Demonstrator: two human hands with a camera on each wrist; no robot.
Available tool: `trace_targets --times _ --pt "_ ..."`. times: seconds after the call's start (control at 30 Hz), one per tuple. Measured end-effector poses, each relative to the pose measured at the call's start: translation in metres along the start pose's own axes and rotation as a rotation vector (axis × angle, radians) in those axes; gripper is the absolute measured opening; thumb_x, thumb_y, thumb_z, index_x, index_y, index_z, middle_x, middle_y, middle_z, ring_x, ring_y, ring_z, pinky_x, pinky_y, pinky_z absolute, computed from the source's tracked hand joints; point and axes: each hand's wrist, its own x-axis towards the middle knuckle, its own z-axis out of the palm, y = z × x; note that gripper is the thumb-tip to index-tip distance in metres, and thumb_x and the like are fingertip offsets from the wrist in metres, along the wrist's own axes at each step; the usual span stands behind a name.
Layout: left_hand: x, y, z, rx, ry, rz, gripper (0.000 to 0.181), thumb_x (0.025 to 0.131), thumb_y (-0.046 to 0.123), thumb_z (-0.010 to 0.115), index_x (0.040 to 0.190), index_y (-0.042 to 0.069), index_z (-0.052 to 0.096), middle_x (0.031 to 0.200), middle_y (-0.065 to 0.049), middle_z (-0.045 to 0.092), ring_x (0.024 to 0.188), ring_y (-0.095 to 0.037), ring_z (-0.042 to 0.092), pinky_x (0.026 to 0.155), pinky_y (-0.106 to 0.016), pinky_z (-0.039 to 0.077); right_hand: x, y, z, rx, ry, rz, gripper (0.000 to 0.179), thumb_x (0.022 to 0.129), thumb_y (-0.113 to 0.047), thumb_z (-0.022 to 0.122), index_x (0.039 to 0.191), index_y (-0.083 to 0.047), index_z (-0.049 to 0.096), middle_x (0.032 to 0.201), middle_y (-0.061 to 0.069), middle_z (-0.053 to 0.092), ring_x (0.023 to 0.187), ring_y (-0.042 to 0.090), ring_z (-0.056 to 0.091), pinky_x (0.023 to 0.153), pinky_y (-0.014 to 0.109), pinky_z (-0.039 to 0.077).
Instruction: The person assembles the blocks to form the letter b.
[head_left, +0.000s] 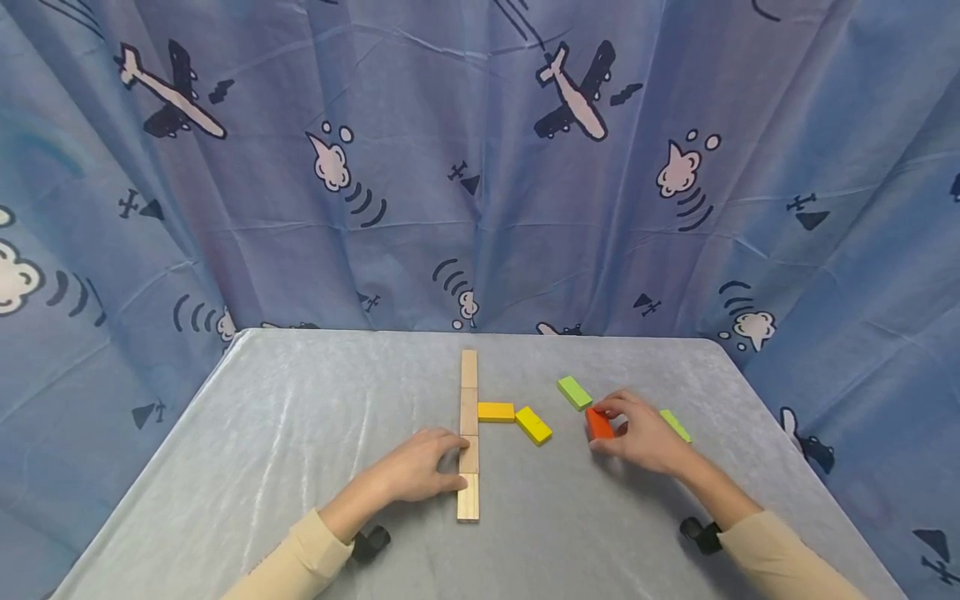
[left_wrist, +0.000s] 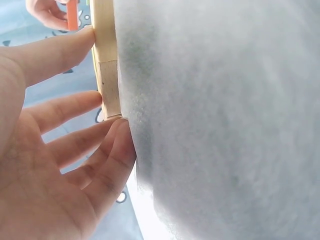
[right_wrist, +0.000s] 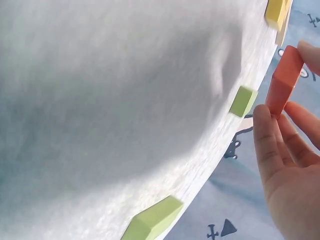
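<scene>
Several plain wooden blocks (head_left: pixel 468 411) lie end to end in a straight row. My left hand (head_left: pixel 426 467) is at the near part of this row. In the left wrist view, its thumb and fairly straight fingers (left_wrist: pixel 65 107) touch the side of the wooden blocks (left_wrist: pixel 111 82). To the right, my right hand (head_left: pixel 637 433) pinches a red block (head_left: pixel 598 423) between thumb and fingertips. The right wrist view shows the red block (right_wrist: pixel 285 80) held above the table surface. One yellow block (head_left: pixel 496 412) abuts the row; another yellow block (head_left: pixel 533 426) lies angled at its end.
A green block (head_left: pixel 574 392) lies just behind the red one, and a second green block (head_left: pixel 676 425) is partly hidden by my right hand. A pale cloth covers the table (head_left: pixel 337 400). Behind its far edge hangs a blue patterned curtain (head_left: pixel 420 167).
</scene>
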Motion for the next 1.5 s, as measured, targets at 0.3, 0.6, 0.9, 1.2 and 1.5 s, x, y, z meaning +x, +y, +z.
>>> trace_targets --times 0.3,0.6,0.9,1.2,1.5 --pt "0.001 -0.002 0.001 -0.004 -0.003 0.001 0.054 0.089 0.030 0.079 0.135 0.007 0.062 0.138 -0.013 0.060 0.131 -0.034 0.052 0.109 -0.049 0.043 -0.004 -0.016 0.009 -0.008 -0.004 -0.041 0.050 0.080 -0.023 0.087 0.122 -0.004 0.070 0.120 0.009 0.061 0.104 0.029 0.060 0.083 0.044 0.057" --pt "0.001 -0.003 0.001 -0.001 0.010 0.014 0.053 0.089 0.029 0.079 0.134 0.006 0.063 0.136 -0.014 0.061 0.130 -0.034 0.053 0.109 -0.048 0.042 -0.005 -0.030 0.020 0.001 -0.042 -0.018 0.050 0.080 -0.024 0.087 0.123 -0.006 0.069 0.119 0.004 0.060 0.102 0.023 0.060 0.084 0.041 0.057" --pt "-0.001 -0.002 0.000 -0.006 0.002 0.008 0.054 0.089 0.029 0.079 0.135 0.006 0.062 0.136 -0.014 0.061 0.130 -0.035 0.052 0.109 -0.049 0.042 -0.008 -0.037 0.030 -0.010 -0.068 -0.103 0.050 0.079 -0.022 0.088 0.121 -0.004 0.069 0.114 0.002 0.060 0.103 0.021 0.061 0.081 0.037 0.057" --pt "-0.001 -0.002 0.000 0.002 -0.001 0.006 0.054 0.089 0.029 0.079 0.135 0.007 0.062 0.137 -0.013 0.061 0.131 -0.034 0.052 0.109 -0.048 0.042 -0.008 -0.042 0.040 -0.049 -0.113 -0.107 0.052 0.077 -0.028 0.089 0.120 -0.006 0.070 0.114 0.000 0.060 0.097 0.016 0.057 0.082 0.037 0.051" --pt "0.001 -0.002 0.000 0.005 -0.001 0.009 0.054 0.089 0.030 0.079 0.135 0.007 0.062 0.136 -0.013 0.061 0.130 -0.033 0.053 0.109 -0.048 0.043 -0.006 -0.047 0.047 -0.065 -0.163 -0.051 0.055 0.076 -0.034 0.090 0.118 -0.006 0.070 0.111 -0.002 0.060 0.094 0.014 0.055 0.084 0.038 0.050"
